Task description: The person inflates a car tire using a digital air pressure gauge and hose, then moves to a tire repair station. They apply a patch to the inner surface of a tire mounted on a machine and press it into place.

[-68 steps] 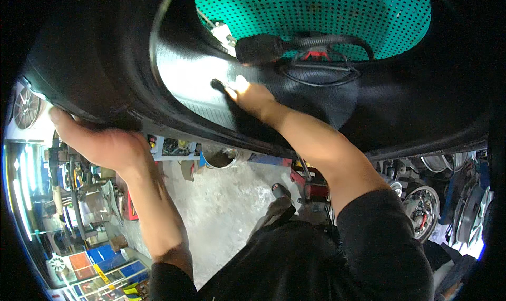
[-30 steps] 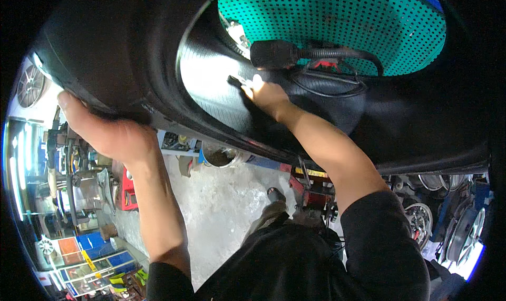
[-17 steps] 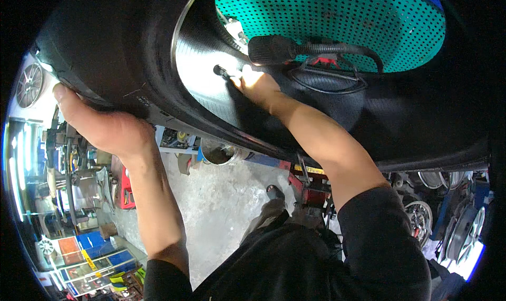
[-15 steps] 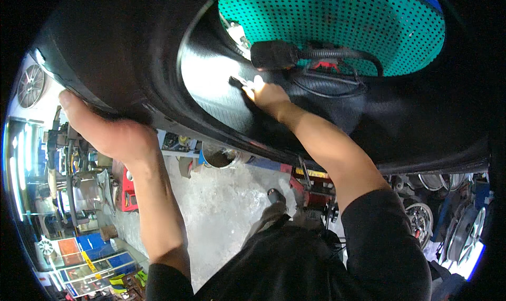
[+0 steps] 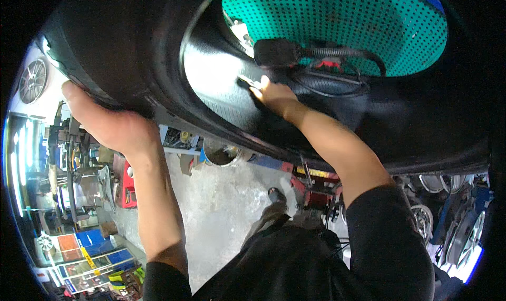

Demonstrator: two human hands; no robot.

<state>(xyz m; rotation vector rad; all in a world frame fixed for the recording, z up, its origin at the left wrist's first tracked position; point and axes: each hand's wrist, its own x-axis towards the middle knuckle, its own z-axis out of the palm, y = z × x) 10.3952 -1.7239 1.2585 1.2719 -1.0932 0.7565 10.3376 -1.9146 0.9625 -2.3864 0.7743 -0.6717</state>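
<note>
A large black tyre (image 5: 121, 48) fills the upper part of the view, its opening facing me. My left hand (image 5: 118, 129) holds the tyre's outer side at the left, thumb stretched along it and the other fingers hidden. Reaching into the opening, my right hand (image 5: 274, 96) is closed round a small hand tool (image 5: 249, 81) with a dark tip and a light shaft; its exact kind is too small to tell. The tip is at the brightly lit inner wall (image 5: 213, 79). Just beyond that hand sits a black lamp-like head (image 5: 276, 53) on a ribbed flexible neck.
A green perforated panel (image 5: 337, 21) shows through the tyre's opening. Below lie the concrete floor (image 5: 205, 211), a bucket (image 5: 221, 152) and a red machine part (image 5: 316, 198). Wheel rims (image 5: 421, 216) stand at the right; racks and a red case (image 5: 128, 185) at the left.
My right hand and the small tool have shifted slightly to the right along the tyre's inner wall. The left hand stays on the tyre, and the whole view has moved a little.
</note>
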